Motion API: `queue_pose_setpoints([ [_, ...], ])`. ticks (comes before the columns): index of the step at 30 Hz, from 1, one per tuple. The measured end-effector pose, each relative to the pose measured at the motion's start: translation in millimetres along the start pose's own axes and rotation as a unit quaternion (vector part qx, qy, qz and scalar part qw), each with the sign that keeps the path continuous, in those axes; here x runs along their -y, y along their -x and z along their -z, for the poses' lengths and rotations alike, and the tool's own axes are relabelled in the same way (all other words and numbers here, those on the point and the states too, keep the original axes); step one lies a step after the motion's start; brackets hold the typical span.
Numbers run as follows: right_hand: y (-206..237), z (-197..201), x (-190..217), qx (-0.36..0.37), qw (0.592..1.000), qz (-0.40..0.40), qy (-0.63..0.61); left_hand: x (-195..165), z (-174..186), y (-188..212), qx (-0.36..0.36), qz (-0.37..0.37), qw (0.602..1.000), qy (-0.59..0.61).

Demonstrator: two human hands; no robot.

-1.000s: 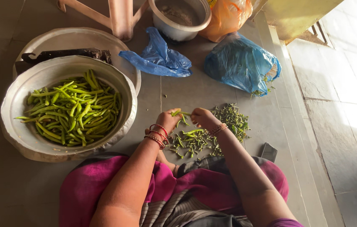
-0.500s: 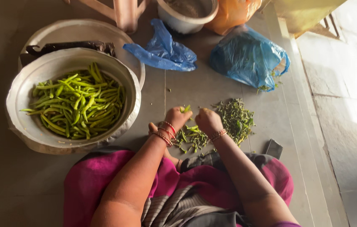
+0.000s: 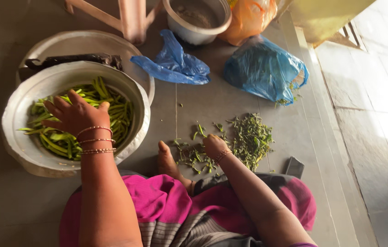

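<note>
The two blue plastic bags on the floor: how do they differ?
The left blue bag lies flat, crumpled and looks empty; the right blue bag is bulging and full. The left is deeper blue; the right is paler, with green sprigs at its mouth. Both lie on the floor, untouched.

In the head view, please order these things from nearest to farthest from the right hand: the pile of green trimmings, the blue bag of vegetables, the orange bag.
Measured from the right hand:
1. The pile of green trimmings, on the floor just beside the hand.
2. The blue bag of vegetables, further up the floor, above the pile in the picture.
3. The orange bag, at the top edge of the picture, next to the grey pot.
</note>
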State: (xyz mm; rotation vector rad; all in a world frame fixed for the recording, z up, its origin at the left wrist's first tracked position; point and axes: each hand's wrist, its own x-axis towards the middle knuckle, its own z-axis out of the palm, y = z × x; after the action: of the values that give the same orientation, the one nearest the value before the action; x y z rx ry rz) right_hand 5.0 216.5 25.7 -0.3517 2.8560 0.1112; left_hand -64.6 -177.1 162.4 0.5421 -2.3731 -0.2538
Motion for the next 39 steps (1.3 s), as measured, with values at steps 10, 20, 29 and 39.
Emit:
queue_pose_setpoints([
  [10, 0.2, 22.7, -33.9, 0.003, 0.907, -0.114, -0.405, -118.2, -58.2, 111.8, 0.325, -0.193, 0.844, 0.38],
  [20, -4.1, 23.3, -21.0, 0.033, 0.771, -0.005, -0.636, -141.5, -95.4, 194.0, 0.672, 0.18, 0.498, 0.517],
  [29, -4.6, 36.0, -21.1, -0.023, 0.618, -0.092, -0.78, -135.9, -98.9, 190.9, 0.665, 0.149, 0.471, 0.56],
  [39, -15.1, 37.2, 15.7, -0.022, 0.752, -0.172, -0.636, -107.0, -107.4, 189.2, 0.678, -0.088, 0.534, 0.498],
])
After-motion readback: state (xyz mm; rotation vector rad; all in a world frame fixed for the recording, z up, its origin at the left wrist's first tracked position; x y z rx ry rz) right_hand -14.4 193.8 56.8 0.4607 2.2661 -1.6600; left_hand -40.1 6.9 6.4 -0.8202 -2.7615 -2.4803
